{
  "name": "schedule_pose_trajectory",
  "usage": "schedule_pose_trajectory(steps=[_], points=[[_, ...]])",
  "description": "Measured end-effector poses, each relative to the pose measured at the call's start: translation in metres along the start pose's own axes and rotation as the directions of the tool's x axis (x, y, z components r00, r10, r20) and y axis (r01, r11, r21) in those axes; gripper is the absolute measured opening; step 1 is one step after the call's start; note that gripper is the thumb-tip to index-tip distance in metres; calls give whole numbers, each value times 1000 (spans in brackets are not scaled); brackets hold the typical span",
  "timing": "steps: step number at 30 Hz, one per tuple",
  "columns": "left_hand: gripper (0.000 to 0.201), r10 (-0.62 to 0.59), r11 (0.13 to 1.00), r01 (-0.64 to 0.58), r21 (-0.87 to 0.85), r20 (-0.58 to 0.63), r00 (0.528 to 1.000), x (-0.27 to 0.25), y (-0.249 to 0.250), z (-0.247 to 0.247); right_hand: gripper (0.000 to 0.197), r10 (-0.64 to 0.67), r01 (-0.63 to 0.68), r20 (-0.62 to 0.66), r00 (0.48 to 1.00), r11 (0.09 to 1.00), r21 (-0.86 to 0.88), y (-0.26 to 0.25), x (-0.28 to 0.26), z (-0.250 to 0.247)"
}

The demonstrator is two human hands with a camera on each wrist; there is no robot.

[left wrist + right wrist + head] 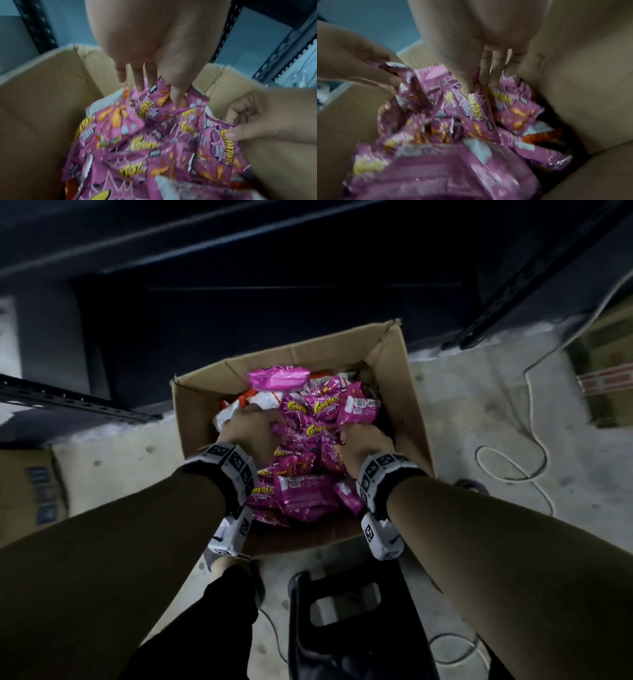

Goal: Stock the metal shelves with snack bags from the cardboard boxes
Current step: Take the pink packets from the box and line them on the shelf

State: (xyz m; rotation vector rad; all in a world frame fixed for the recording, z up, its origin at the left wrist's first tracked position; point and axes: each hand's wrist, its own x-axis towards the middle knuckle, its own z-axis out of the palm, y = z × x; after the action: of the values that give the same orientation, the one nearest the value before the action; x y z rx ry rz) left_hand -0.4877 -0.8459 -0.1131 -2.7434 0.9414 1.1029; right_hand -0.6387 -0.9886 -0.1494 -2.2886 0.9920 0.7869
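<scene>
Filling the open brown cardboard box on the floor, glossy pink foil snack bags are judged light, slippery, crushable; crimped edges suit gripping. Bags are pinched by the left hand and right hand.

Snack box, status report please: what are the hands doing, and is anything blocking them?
Left hand and right hand both in the cardboard box, gripping pink snack bags. None on the shelf yet. Nothing in the way.
</scene>
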Motion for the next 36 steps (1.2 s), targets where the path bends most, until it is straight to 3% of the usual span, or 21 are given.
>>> schedule_pose_trajectory(steps=[6,11,15,19,23,27,36], points=[[26,32,983,-52,-177,-112,993,-63,26,-71,23,16,-1,-71,997,978,210,-1,-61,-83],[35,64,971,-103,-217,-180,982,-125,56,-153,12,-17,84,-212,977,946,312,-11,-128,-170],[19,101,951,-164,-262,-238,966,-180,83,-224,16,-29,164,-331,943,908,386,-22,-191,-250],[19,149,926,-230,-300,-269,952,-236,113,-305,15,-135,241,-326,936,920,309,-35,-248,-332],[20,238,926,-310,-214,-304,922,-284,134,-379,11,-250,308,-306,919,938,159,-54,-303,-420],[21,298,911,-368,-185,-320,899,-332,144,-443,14,-354,402,-371,859,914,60,-76,-360,-498],[26,309,858,-485,-172,-581,753,-430,133,-560,21,-512,614,-574,639,789,-20,-124,-467,-611]])
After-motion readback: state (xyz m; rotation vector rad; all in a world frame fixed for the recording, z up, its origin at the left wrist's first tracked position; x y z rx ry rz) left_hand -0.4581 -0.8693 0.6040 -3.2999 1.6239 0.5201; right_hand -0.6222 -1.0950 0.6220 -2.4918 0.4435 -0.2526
